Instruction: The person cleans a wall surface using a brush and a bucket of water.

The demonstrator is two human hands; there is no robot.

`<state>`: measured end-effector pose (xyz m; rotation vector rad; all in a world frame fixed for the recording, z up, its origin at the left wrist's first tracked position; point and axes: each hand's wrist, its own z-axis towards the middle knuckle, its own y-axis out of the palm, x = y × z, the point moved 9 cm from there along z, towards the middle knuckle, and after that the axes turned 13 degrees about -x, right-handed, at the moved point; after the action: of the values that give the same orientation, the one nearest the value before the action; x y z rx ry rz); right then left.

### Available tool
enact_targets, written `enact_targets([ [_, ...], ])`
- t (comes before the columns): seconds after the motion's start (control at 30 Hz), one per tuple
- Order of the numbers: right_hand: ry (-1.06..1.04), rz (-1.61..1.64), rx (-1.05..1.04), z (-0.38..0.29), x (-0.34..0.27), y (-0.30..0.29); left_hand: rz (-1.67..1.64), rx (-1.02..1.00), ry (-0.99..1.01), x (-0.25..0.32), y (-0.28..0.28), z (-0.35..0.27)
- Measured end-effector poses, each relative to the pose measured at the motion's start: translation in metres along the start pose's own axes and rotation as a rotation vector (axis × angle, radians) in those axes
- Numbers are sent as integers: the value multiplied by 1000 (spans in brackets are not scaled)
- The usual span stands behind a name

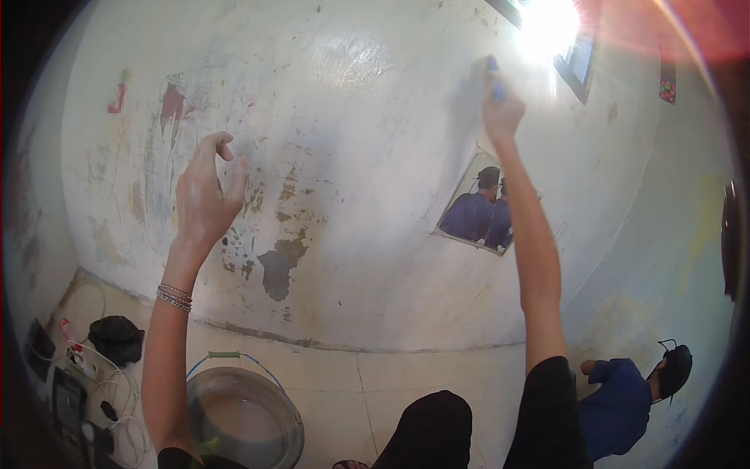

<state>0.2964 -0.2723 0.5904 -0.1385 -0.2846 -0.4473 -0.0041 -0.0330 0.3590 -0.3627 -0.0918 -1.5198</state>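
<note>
My right hand (504,111) is raised high at the right, closed around a blue tool (497,88) held close to the wall. Motion blur hides what kind of tool it is, and its shadow falls on the wall to its left. My left hand (208,182) is up in front of the wall with fingers bent and apart, nothing in them; beaded bracelets circle that wrist. The off-white wall (375,176) is scuffed, with a grey bare patch (281,267) where the coating has flaked and a dark red patch (172,102) higher up.
A grey bucket (296,428) holding cloudy liquid stands below my left arm. White cables (126,422), a black bag (116,339) and dark devices lie at lower left. A mirror (469,214) hangs beside my right forearm. Another person (615,404) is close at right. Bright light enters a window (580,61).
</note>
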Motion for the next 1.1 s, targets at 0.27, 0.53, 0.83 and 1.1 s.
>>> enact_targets([
  [0.27, 121, 581, -994, -291, -162, 92, 24, -36, -57, 3, -9, 2],
  [0.53, -55, 1035, -1349, -428, -220, 96, 60, -77, -51, 4, -14, 0],
  [0.83, 424, 805, -273, -78, 15, 24, 95, -68, -70, -16, -3, -5],
  [1.1, 379, 760, 228, -13, 116, -19, 94, -48, -59, -22, 1, -3],
])
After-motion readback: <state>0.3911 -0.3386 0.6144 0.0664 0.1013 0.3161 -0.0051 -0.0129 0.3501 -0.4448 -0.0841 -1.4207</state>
